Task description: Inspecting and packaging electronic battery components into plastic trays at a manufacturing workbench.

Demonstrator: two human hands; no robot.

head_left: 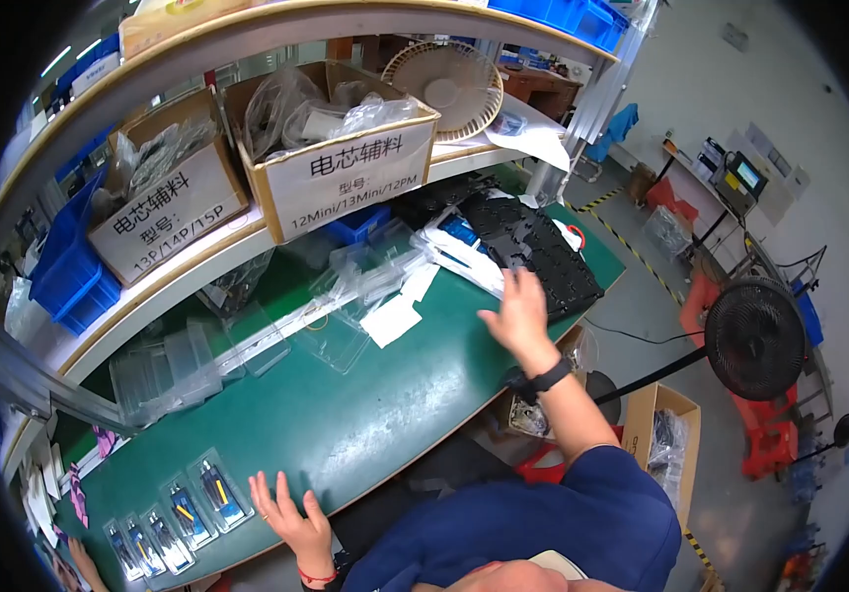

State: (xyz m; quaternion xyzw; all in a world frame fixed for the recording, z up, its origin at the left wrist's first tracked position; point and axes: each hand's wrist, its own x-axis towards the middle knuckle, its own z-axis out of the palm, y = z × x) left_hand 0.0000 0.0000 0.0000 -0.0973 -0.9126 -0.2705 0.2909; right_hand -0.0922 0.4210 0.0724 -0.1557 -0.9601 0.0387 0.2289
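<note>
My left hand (292, 515) is open with fingers spread, just above the front edge of the green table (385, 395). Left of it lies a row of several clear blister packs (219, 491), each with a dark, blue and yellow part inside. My right hand (521, 314) reaches toward the table's right end, fingers stretched out and nothing visible in them. Its fingertips are beside a white plastic bag or sheet (464, 259) and stacked black trays (540, 247); whether they touch is unclear. A blue-faced part (459, 230) lies by the trays.
Above the table, a shelf (247, 233) bears two cardboard boxes (341, 178) of plastic wrap and blue bins (74, 281). Clear plastic trays (163, 370) and white paper (391, 320) lie along the back. Another person's hand (81, 560) shows lower left. A black fan (755, 337) stands right.
</note>
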